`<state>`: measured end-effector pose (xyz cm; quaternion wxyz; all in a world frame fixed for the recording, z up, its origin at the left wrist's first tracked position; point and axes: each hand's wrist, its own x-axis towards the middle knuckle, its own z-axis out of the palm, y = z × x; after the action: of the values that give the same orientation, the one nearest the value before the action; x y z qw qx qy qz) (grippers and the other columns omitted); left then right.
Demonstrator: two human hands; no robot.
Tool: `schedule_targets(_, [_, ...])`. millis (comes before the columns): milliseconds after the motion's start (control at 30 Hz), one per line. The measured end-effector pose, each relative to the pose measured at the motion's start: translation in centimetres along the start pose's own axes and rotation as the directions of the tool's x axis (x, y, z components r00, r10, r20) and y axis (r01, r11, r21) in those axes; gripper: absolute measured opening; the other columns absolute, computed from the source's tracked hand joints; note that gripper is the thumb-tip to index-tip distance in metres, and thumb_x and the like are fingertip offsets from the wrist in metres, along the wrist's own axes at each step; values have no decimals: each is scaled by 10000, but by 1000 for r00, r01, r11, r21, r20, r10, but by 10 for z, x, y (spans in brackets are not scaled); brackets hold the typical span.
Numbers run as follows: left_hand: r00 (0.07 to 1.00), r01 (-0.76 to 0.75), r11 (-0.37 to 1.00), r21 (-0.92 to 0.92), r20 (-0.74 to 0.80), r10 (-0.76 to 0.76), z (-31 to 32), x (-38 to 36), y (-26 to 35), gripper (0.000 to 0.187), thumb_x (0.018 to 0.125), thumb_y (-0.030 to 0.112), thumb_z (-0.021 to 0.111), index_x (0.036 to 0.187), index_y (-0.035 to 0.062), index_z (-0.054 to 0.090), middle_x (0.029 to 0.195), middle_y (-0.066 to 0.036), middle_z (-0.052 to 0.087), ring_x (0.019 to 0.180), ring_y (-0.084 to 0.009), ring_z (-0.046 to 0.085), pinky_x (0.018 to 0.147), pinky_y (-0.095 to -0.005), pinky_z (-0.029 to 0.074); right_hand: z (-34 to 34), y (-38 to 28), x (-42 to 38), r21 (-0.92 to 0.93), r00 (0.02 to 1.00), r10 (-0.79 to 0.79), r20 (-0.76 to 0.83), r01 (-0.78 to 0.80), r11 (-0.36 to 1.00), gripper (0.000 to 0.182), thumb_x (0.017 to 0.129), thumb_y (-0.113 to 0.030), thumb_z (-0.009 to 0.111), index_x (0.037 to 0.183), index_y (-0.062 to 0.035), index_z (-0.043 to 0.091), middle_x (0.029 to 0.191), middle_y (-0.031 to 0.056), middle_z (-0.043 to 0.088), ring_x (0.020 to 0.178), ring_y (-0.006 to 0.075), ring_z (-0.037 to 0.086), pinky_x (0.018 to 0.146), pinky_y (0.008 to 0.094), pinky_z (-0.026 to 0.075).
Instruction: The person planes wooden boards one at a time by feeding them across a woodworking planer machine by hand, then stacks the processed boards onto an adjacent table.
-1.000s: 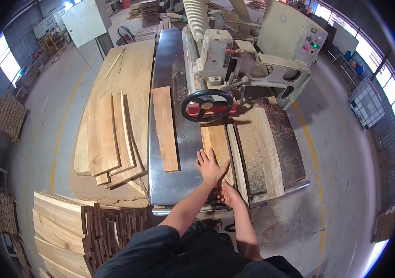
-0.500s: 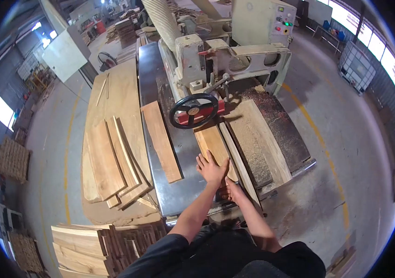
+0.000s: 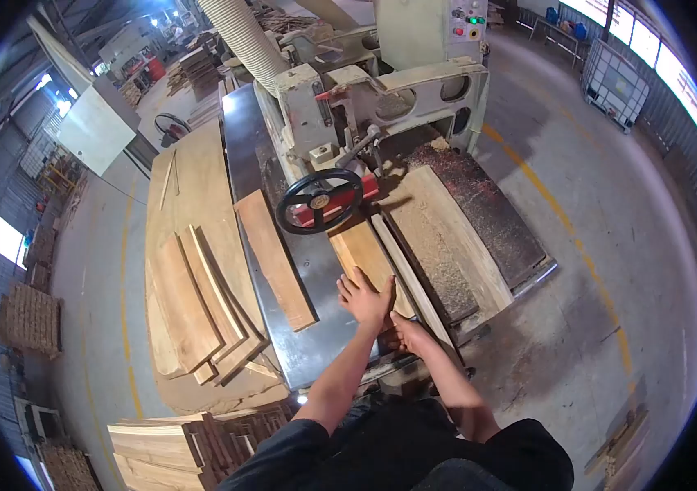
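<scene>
My left hand [image 3: 366,298] lies flat with fingers spread on a short wooden board [image 3: 362,252] that rests on the steel machine table [image 3: 315,344]. The board's far end runs under a black handwheel [image 3: 319,200]. My right hand [image 3: 410,334] grips the board's near end at the table's front edge. A second, longer board [image 3: 274,258] lies loose on the table to the left of my hands.
The woodworking machine [image 3: 348,98] with a ribbed dust hose [image 3: 238,37] stands behind the handwheel. Sawdust-covered planks [image 3: 446,237] lie to the right. Stacked boards [image 3: 197,303] sit on a wide slab at left, more timber [image 3: 168,446] near my feet.
The view has swung to the left and tilted, so the machine appears more slanted. Both hands stay on the same board, which has slid slightly toward the handwheel.
</scene>
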<state>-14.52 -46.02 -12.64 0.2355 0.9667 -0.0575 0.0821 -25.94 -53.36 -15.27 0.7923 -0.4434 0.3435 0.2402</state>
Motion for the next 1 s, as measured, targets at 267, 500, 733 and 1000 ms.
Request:
schedule_targets(267, [999,-29,1000,3,-15,29,5,-2,-2,961,802,720,573,1480,63,390,1489,-311,342,1427,-450,246,1119,-581,211,-6,13,15,-81,1000,-26,-14,25,996,610,945,-695,396,1007,-157,677,799,-28,685,618,107,603,508,250,340])
schedule_targets(500, [1000,-3,1000,14,-13,3,5,0,-2,960,791,715,590,1477,72,400,1495,-300,342,1425,-449,254,1114,-581,222,-5,10,13,-57,999,-8,-34,6,998,604,944,-688,411,949,-140,667,782,-11,685,606,121,602,502,255,339])
schedule_targets(733, [999,-1,1000,11,34,0,-2,-1,1,1020,742,714,633,1497,84,362,1514,-298,306,1441,-445,224,1123,-584,208,3,6,4,6,996,-56,-64,56,998,531,926,-652,504,837,-147,645,675,-15,621,495,96,508,448,254,292])
schedule_targets(1000, [1000,-27,999,17,6,27,4,-1,-1,907,837,674,555,1493,74,374,1505,-303,318,1435,-450,229,1122,-589,204,-3,15,16,11,989,-69,-128,71,997,519,885,-654,581,793,-144,607,613,-44,499,488,97,403,458,262,292])
